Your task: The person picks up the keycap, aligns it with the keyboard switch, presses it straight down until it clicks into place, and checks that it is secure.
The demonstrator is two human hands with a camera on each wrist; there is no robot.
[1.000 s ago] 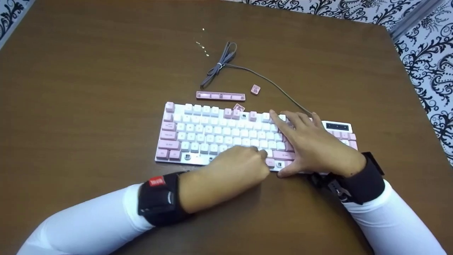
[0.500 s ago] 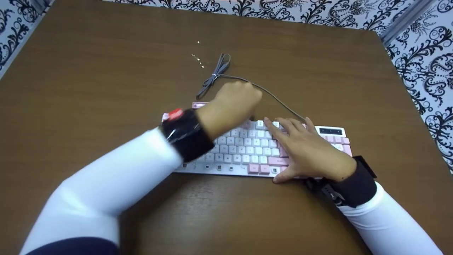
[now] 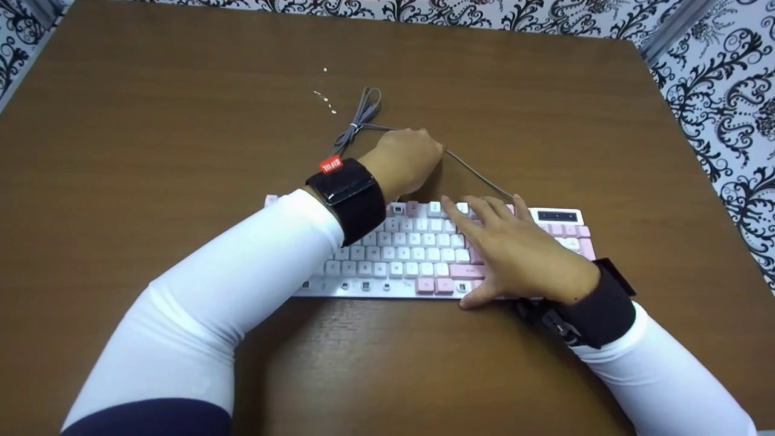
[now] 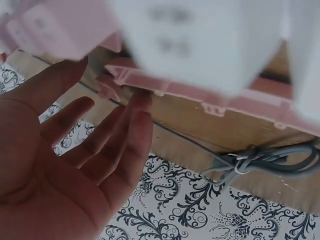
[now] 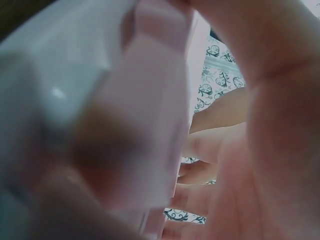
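The left hand (image 3: 408,158) is hanging just past the back edge of the keyboard (image 3: 396,254), fingers loosely bent with the thumb well apart, and I'm not seeing anything in its grip. A long pink keycap (image 4: 185,92) and a small pink keycap (image 4: 107,86) are lying right by its fingertips; can't tell if they're touching. The right hand (image 3: 514,254) is spreading wide over the keyboard's right part, thumb at the front edge, fingertips reaching the back, just resting on it.

The keyboard is lying keys-up in front of the person, long axis running left to right, roughly along the table's (image 3: 151,121) far edge. Its bottom row, with some bare switches (image 3: 366,286) showing, is facing the person; the cable (image 3: 478,174) is running off the back to a tied bundle (image 3: 363,112).

The table's brown, wood-look, and catching a bit of shine. A few pale specks (image 3: 326,99) are sitting left of the bundle. Black-and-white scroll pattern (image 3: 726,109) is showing past the table's edges.
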